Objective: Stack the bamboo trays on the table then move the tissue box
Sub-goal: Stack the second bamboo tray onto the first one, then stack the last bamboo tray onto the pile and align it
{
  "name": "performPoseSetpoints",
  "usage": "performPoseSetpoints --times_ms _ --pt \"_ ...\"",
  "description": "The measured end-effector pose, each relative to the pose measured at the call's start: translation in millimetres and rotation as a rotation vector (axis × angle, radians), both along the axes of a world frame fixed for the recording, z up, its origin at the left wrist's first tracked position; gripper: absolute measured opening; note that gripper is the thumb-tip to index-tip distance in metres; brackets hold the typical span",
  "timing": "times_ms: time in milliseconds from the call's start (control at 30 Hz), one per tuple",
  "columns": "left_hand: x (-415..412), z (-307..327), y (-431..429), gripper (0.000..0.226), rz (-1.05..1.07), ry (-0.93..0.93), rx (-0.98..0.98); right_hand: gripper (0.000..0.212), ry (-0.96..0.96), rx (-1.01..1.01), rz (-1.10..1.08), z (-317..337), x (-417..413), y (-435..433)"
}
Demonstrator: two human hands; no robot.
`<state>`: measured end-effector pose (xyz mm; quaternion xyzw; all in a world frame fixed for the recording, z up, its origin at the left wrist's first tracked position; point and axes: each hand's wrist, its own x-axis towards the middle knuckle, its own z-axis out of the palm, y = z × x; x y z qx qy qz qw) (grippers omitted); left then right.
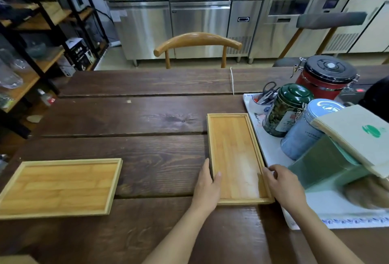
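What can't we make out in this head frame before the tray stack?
- Left bamboo tray: near-left corner cut off by the frame edge.
- Right bamboo tray: near side rims covered by the left hand and right hand; whether it is lifted is unclear.
- Tissue box: partly hidden by the paper stack; right end blurred.
- Green tin: label too small to read.

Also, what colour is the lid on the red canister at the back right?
Black, with a pale centre button; the red canister shows in the head view.
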<state>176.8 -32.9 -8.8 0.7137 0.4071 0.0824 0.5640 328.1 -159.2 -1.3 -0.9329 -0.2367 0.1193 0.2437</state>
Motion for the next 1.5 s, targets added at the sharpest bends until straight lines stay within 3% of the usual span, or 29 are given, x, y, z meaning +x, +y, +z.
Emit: performPoseSetpoints --times_ms 67,200,600,800,1100,1333,1500 --pt "5 2 -1 0.054 0.016 -0.066 -0.151 0.031 0.010 -0.036 0.029 -2 4 7" --pt "8 3 -3 0.053 0.036 -0.053 -0.202 0.037 -0.021 -0.031 0.016 -9 5 14" --pt "12 1 -2 0.054 0.086 -0.038 -0.158 0.037 -0.056 -0.034 0.034 -6 7 15" --pt "-14 10 27 0.058 0.138 0.106 0.059 0.030 -0.240 -0.146 0.076 16 7 28" --pt "-134 47 149 0.049 0.295 0.346 0.443 0.030 -0.233 0.033 0.329 28 -59 122" --pt "-268 51 236 0.054 0.484 0.622 0.479 0.037 0.051 0.057 0.615 20 -179 210" --pt "-348 33 260 0.058 0.510 0.816 0.478 0.042 0.086 -0.004 0.694 10 -249 245"
